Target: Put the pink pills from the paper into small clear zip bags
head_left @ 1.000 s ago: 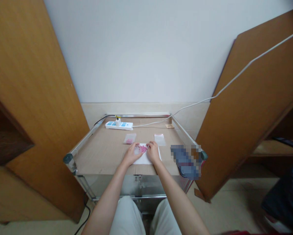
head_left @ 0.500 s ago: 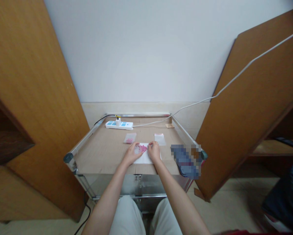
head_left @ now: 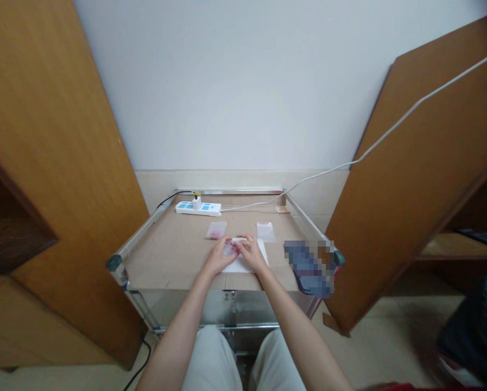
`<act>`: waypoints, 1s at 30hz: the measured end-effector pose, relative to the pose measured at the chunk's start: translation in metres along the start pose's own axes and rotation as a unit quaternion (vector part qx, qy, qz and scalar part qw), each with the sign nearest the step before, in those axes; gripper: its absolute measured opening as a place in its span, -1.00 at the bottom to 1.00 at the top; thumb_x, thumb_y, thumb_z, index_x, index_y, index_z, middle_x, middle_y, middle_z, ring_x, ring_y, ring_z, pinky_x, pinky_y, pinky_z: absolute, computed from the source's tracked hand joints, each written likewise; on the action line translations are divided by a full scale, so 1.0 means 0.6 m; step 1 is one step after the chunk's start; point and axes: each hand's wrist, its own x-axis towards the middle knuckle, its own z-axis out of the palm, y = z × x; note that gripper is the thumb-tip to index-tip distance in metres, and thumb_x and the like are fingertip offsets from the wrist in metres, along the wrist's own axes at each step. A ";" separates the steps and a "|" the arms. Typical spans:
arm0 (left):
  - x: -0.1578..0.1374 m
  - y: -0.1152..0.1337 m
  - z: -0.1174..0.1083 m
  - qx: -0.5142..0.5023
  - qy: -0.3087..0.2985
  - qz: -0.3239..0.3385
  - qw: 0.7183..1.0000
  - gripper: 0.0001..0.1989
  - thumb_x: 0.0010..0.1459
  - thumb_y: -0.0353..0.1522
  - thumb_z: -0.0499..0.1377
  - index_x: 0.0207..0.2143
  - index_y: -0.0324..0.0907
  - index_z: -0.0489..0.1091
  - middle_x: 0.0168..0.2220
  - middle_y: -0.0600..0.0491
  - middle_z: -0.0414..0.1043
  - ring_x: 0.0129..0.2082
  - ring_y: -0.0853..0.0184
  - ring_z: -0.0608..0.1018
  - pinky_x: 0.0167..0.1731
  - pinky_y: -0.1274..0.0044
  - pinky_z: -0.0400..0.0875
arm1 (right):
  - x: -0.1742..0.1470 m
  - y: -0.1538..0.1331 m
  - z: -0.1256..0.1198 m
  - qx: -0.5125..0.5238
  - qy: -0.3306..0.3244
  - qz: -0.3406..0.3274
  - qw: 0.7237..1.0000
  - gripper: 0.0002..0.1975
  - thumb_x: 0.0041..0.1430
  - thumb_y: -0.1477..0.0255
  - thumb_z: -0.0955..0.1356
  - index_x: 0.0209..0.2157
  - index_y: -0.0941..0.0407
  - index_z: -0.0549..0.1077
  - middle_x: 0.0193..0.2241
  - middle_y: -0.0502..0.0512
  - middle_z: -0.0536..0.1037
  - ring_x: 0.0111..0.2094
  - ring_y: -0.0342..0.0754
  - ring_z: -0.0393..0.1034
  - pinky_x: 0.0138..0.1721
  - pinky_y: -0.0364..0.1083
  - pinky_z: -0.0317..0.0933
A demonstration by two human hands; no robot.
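Observation:
My left hand [head_left: 217, 257] is closed around the side of a small clear plastic bag [head_left: 228, 249], held low over a white sheet of paper [head_left: 263, 248]. Beside it, my right hand [head_left: 251, 254] has its fingertips together at the bag, close to the left thumb. Whatever those right fingertips pinch is too small to make out. The pink beads on the paper are mostly covered by my right hand. Just behind the left hand lies another clear bag [head_left: 216, 231] with pink beads inside. A flat clear bag [head_left: 265, 232] lies behind the right hand.
A white power strip [head_left: 198, 208] with a plug sits at the back left, its cable running right. Dark blue cloth-like items [head_left: 308, 271], partly blurred, lie at the right edge. Cardboard [head_left: 157, 255] covers the metal-framed table. Wooden panels [head_left: 105, 190] flank both sides.
My right hand has moved left from the paper's right side to the bag in my left hand, covering the pink beads. My left hand has stayed in place.

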 end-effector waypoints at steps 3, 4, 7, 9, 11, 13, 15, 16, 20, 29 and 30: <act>0.000 0.000 0.000 -0.006 0.004 -0.005 1.000 -0.61 -0.20 -0.28 0.17 -0.25 -0.20 0.24 -0.29 0.01 0.32 -0.26 0.32 0.37 -0.23 0.48 0.22 | 0.000 0.006 -0.001 -0.050 0.053 0.046 0.996 -0.73 0.10 0.41 0.14 -0.45 0.10 0.44 -0.32 0.08 0.39 -0.20 -0.08 0.17 -0.15 -0.08 -0.01; 0.000 0.001 0.000 -0.004 0.005 -0.008 1.000 -0.61 -0.20 -0.28 0.17 -0.25 -0.20 0.24 -0.29 0.00 0.32 -0.26 0.32 0.37 -0.23 0.48 0.22 | -0.001 0.008 -0.001 -0.076 0.077 0.071 0.992 -0.75 0.09 0.42 0.15 -0.43 0.12 0.42 -0.33 0.09 0.39 -0.20 -0.07 0.17 -0.15 -0.07 -0.02; 0.000 0.002 -0.001 0.001 0.005 -0.014 1.000 -0.60 -0.20 -0.28 0.17 -0.25 -0.21 0.24 -0.29 0.00 0.32 -0.26 0.33 0.37 -0.23 0.49 0.22 | -0.006 0.013 0.001 -0.156 0.109 0.137 0.972 -0.84 0.00 0.47 0.21 -0.43 0.15 0.41 -0.32 0.14 0.38 -0.20 0.00 0.14 -0.19 -0.05 -0.02; 0.001 0.003 -0.002 -0.001 0.006 -0.014 1.000 -0.61 -0.21 -0.28 0.17 -0.25 -0.21 0.25 -0.29 0.01 0.33 -0.26 0.34 0.37 -0.23 0.50 0.22 | -0.011 0.015 0.003 -0.192 0.093 0.153 0.965 -0.88 -0.06 0.49 0.24 -0.49 0.16 0.41 -0.30 0.17 0.36 -0.19 0.03 0.13 -0.20 -0.03 -0.03; 0.001 0.004 -0.002 -0.007 0.009 -0.016 1.000 -0.61 -0.21 -0.29 0.17 -0.26 -0.21 0.25 -0.29 0.01 0.33 -0.26 0.34 0.37 -0.23 0.51 0.21 | -0.015 0.015 0.005 -0.211 0.074 0.150 0.963 -0.90 -0.10 0.50 0.26 -0.55 0.16 0.40 -0.29 0.19 0.36 -0.18 0.06 0.11 -0.21 -0.02 -0.05; 0.001 0.004 -0.001 -0.011 0.013 -0.023 1.000 -0.60 -0.23 -0.29 0.18 -0.26 -0.21 0.26 -0.30 0.01 0.34 -0.26 0.34 0.37 -0.23 0.52 0.21 | -0.016 0.015 0.006 -0.216 0.066 0.143 0.963 -0.91 -0.11 0.50 0.27 -0.58 0.15 0.40 -0.29 0.21 0.36 -0.18 0.07 0.11 -0.21 -0.02 -0.06; 0.001 0.004 0.000 -0.010 0.016 -0.028 0.999 -0.60 -0.24 -0.28 0.19 -0.27 -0.21 0.26 -0.30 0.00 0.34 -0.26 0.34 0.38 -0.23 0.52 0.21 | -0.017 0.015 0.006 -0.213 0.067 0.139 0.965 -0.91 -0.11 0.50 0.27 -0.59 0.15 0.40 -0.29 0.21 0.36 -0.19 0.08 0.11 -0.21 -0.01 -0.05; 0.001 0.004 0.000 -0.009 0.015 -0.029 0.999 -0.60 -0.24 -0.28 0.19 -0.27 -0.21 0.26 -0.30 0.00 0.34 -0.26 0.34 0.38 -0.23 0.52 0.21 | -0.017 0.016 0.007 -0.210 0.070 0.138 0.965 -0.91 -0.11 0.51 0.26 -0.59 0.15 0.40 -0.30 0.21 0.36 -0.20 0.07 0.12 -0.22 -0.02 -0.05; 0.001 0.002 0.000 0.000 0.009 -0.025 1.000 -0.59 -0.22 -0.28 0.18 -0.26 -0.21 0.25 -0.29 0.00 0.33 -0.26 0.34 0.37 -0.23 0.51 0.21 | -0.014 0.018 0.007 -0.192 0.098 0.148 0.965 -0.91 -0.11 0.51 0.26 -0.60 0.14 0.37 -0.33 0.19 0.37 -0.23 0.06 0.14 -0.24 -0.02 -0.03; 0.000 -0.001 0.000 0.027 -0.002 -0.016 0.999 -0.60 -0.21 -0.27 0.17 -0.25 -0.19 0.22 -0.28 0.02 0.32 -0.25 0.34 0.37 -0.23 0.51 0.23 | -0.003 0.002 -0.008 -0.036 0.138 0.036 0.989 -0.90 -0.02 0.40 0.25 -0.47 0.12 0.36 -0.33 0.08 0.38 -0.21 -0.05 0.17 -0.16 -0.05 -0.01; -0.001 -0.001 0.000 0.029 -0.003 -0.014 0.999 -0.60 -0.20 -0.27 0.16 -0.25 -0.19 0.22 -0.28 0.02 0.32 -0.25 0.34 0.37 -0.23 0.51 0.23 | -0.003 -0.001 -0.008 -0.025 0.130 0.027 0.991 -0.90 -0.02 0.40 0.25 -0.47 0.11 0.36 -0.33 0.08 0.38 -0.21 -0.06 0.17 -0.15 -0.06 0.00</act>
